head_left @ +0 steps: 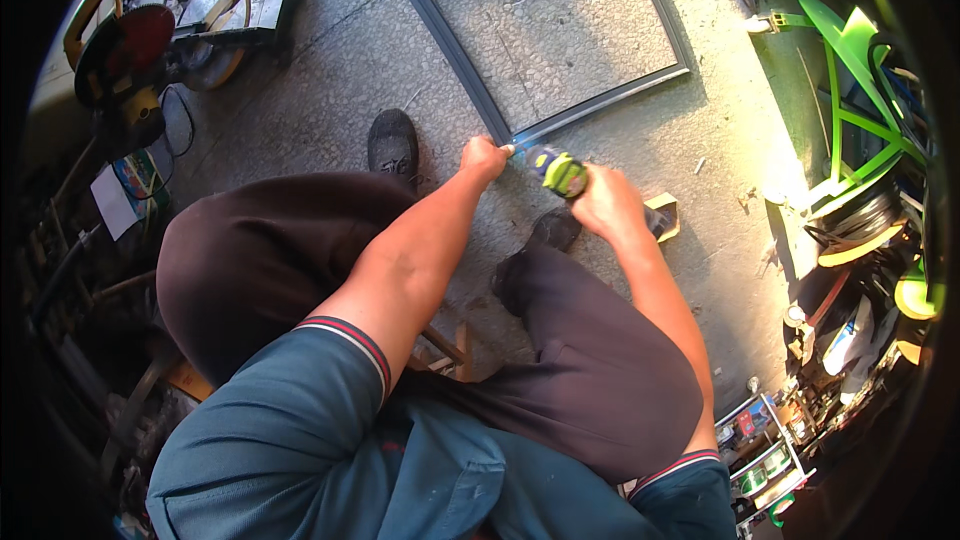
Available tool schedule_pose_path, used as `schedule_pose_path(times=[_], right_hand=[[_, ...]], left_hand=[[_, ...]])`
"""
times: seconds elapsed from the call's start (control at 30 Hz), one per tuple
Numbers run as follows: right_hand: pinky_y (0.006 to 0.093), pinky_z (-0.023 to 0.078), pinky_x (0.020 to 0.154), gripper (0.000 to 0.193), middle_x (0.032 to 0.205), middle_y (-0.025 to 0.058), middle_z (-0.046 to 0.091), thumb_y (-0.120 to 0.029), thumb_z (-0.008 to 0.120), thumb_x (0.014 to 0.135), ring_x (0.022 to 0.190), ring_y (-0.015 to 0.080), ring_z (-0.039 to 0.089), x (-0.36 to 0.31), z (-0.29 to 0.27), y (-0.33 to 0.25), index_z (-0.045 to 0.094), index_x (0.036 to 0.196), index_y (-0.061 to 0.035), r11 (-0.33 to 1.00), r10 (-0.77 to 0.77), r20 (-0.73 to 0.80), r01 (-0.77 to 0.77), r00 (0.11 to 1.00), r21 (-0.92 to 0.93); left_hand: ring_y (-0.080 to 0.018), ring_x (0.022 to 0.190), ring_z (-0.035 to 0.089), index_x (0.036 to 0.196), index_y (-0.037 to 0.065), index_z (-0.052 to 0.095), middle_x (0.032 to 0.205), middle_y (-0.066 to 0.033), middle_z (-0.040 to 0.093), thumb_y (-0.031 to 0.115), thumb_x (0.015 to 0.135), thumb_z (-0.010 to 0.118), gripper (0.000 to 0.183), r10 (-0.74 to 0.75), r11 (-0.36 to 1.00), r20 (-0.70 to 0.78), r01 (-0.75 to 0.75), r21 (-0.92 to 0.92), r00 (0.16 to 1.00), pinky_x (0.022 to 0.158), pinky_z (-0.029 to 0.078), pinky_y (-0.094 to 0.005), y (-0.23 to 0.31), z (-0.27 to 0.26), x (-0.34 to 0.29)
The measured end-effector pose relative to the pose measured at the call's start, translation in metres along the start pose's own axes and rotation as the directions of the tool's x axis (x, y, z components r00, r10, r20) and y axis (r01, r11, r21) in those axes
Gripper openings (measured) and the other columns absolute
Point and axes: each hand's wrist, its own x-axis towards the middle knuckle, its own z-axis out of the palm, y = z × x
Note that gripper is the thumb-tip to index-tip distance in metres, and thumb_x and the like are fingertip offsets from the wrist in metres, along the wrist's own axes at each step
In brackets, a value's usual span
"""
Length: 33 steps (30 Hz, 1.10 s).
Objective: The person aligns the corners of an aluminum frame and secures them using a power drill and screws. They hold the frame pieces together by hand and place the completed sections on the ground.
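Floor work area: The stone-flecked floor carries the dark frame, which lies flat toward the floor's far edge in view, between the saw at the left edge and the green rack at the right.
Near corner of frame: Points toward the person; both hands are at or near it.
Left hand: The left hand has its fingertips at this corner; whether they clamp the frame, pinch a small part or merely rest there cannot be told.
Right hand: The right hand has its fingers wrapped around the grip of a green and dark blue power tool, its nose toward the corner; the bit cannot be made out.
Recommended handling: In my judgement, keep the tool in line with the fastening point, press steadily, start slowly, brace the corner against the floor and keep the left fingertips clear of the bit.
Frame condition: Four-sided, slim, dark grey, with a paler strip along the near side; sides appear bowed, attributable to the lens. Floor shows through the middle; glazing cannot be confirmed.
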Motion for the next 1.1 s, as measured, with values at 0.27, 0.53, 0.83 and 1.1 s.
schedule_pose_path(times=[0.27,0.53,0.83,1.1], right_hand=[[0.0384,0.056,0.074,0.031,0.086,0.0142,0.075,-0.020,0.078,0.080,0.082,0.0242,0.074,-0.010,0.043,0.078,0.071,0.098,0.0035,0.783,-0.006,-0.074,0.050,0.997,0.620],[0.0272,0.045,0.052,0.023,0.067,-0.0008,0.063,-0.018,0.079,0.083,0.054,0.0078,0.056,-0.020,0.054,0.070,0.074,0.098,-0.0009,0.688,-0.014,0.018,-0.003,1.000,0.726],[0.0258,0.045,0.050,0.021,0.067,-0.0011,0.063,-0.015,0.079,0.084,0.052,0.0074,0.055,-0.022,0.058,0.069,0.073,0.100,-0.0018,0.654,-0.008,0.082,-0.056,0.997,0.754],[0.0253,0.045,0.049,0.019,0.068,0.0004,0.063,-0.011,0.077,0.085,0.052,0.0074,0.055,-0.021,0.058,0.067,0.071,0.100,0.0003,0.525,-0.020,0.165,-0.130,0.986,0.841]], left_hand=[[-0.0193,0.056,0.055,0.095,0.004,0.064,0.073,-0.0086,0.061,0.019,0.093,0.058,0.016,0.029,0.824,0.108,0.038,-0.566,0.994,0.050,0.045,-0.0341,-0.036,0.003,0.004],[-0.0141,0.063,0.054,0.097,0.008,0.052,0.083,-0.0069,0.061,0.000,0.097,0.047,0.010,0.120,0.614,0.377,0.231,-0.755,0.918,0.053,0.044,-0.0279,-0.027,-0.011,-0.014],[-0.0101,0.064,0.053,0.094,0.009,0.054,0.086,-0.0053,0.064,0.012,0.104,0.056,0.011,0.167,0.545,0.428,0.278,-0.791,0.888,0.056,0.045,-0.0254,-0.027,-0.016,-0.020],[-0.0101,0.067,0.054,0.099,0.005,0.064,0.085,-0.0045,0.064,0.012,0.104,0.059,0.009,0.186,0.423,0.443,0.335,-0.842,0.877,0.058,0.046,-0.0248,-0.030,-0.011,-0.009]])
